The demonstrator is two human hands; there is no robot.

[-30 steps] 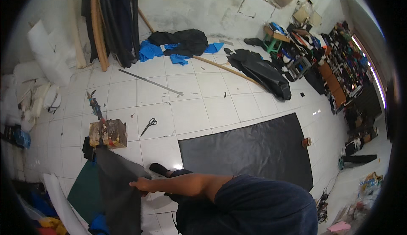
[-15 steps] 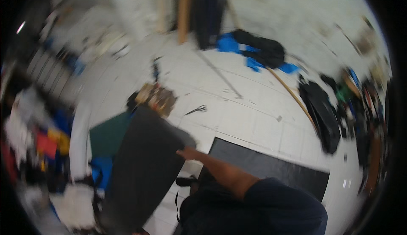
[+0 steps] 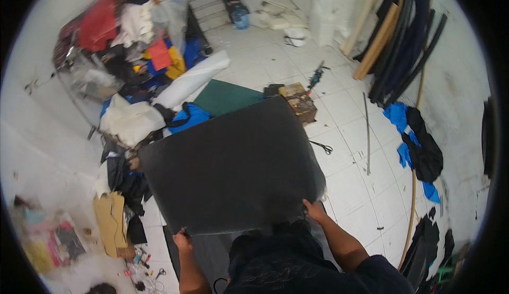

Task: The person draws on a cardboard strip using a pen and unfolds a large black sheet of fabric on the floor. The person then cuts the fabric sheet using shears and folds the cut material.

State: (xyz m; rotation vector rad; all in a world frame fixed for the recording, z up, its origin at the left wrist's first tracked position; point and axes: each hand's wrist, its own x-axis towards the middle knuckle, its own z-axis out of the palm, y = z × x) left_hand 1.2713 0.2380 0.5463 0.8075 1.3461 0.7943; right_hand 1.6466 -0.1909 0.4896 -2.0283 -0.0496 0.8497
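Note:
A large black sheet (image 3: 228,172), broad and rather stiff-looking, spreads out in front of me. At its near left corner my left hand (image 3: 183,240) is closed, pinching the edge. Farther right along the near edge, my right hand (image 3: 315,211) grips the sheet too, its thumb on top. A second dark sheet (image 3: 209,251) lies on the floor beneath, mostly covered by the first and by my body. Black-handled scissors (image 3: 324,147) rest on the tiles beyond the right edge.
Cloth and plastic scraps (image 3: 132,116) are heaped at the left, with a white roll (image 3: 196,76) alongside. A brown box (image 3: 298,102) and green sheet (image 3: 228,97) sit past the far edge. Fabric rolls (image 3: 405,39) lean on the wall; a long pole (image 3: 414,198) lies right.
My view has swung left, so the sheet now lies squarely before me. My left hand has come into clear sight on its near left corner; my right hand still holds the near edge.

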